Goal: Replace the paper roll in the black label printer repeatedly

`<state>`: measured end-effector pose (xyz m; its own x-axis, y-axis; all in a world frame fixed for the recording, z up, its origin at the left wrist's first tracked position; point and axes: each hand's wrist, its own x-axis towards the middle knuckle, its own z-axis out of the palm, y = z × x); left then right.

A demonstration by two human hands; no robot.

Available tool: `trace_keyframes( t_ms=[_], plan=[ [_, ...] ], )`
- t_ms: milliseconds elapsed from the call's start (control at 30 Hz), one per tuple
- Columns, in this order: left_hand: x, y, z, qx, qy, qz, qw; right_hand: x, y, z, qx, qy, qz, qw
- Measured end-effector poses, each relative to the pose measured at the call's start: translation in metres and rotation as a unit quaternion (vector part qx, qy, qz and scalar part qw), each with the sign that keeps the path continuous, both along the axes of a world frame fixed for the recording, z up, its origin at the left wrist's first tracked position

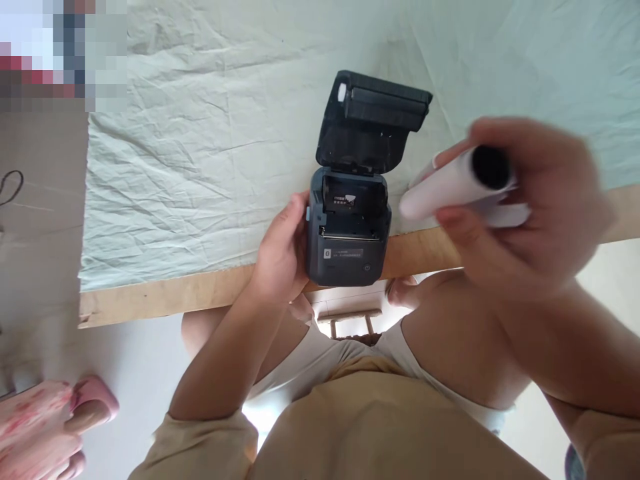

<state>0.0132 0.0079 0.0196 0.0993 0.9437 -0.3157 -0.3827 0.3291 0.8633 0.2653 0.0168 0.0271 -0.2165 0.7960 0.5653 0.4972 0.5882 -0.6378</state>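
A dark portable label printer [349, 267] is held over the table's front edge, its lid [367, 123] swung up on the far side. No roll sits in the open compartment, where a small printed sticker shows. My left hand [284, 250] grips the printer by its left side, with the fingers partly hidden underneath. To the right of the printer, my right hand [540, 200] is closed around a white paper roll [445, 183]. The roll is tilted, its dark core end facing me, and a loose strip hangs at its side. Roll and hand are slightly blurred.
A wrinkled pale green cloth [200, 160] covers the table, whose wooden edge [165, 297] runs across in front of my legs. Another person's leg with a pink slipper [95, 400] is at lower left. A dark cord loop [13, 187] lies at far left.
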Motion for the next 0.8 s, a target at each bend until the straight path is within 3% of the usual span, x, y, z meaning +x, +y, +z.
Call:
trace_keyframes(
  t_ms=[100,233,433,800],
  plan=[
    [-0.002,-0.003,-0.001,0.033,0.014,-0.009,0.999,-0.031,-0.004,0.0,0.021,0.046,0.062,0.997],
    [-0.004,-0.007,-0.001,0.033,0.023,-0.014,0.999,-0.042,0.001,0.003,-0.001,0.017,-0.003,1.0],
    [-0.003,-0.007,0.002,0.017,0.024,-0.008,1.0,-0.055,0.019,0.0,0.162,-0.038,0.007,0.986],
    [-0.004,-0.01,-0.001,0.02,0.005,-0.003,1.0,-0.061,0.026,-0.008,0.158,-0.078,0.001,0.984]
  ],
)
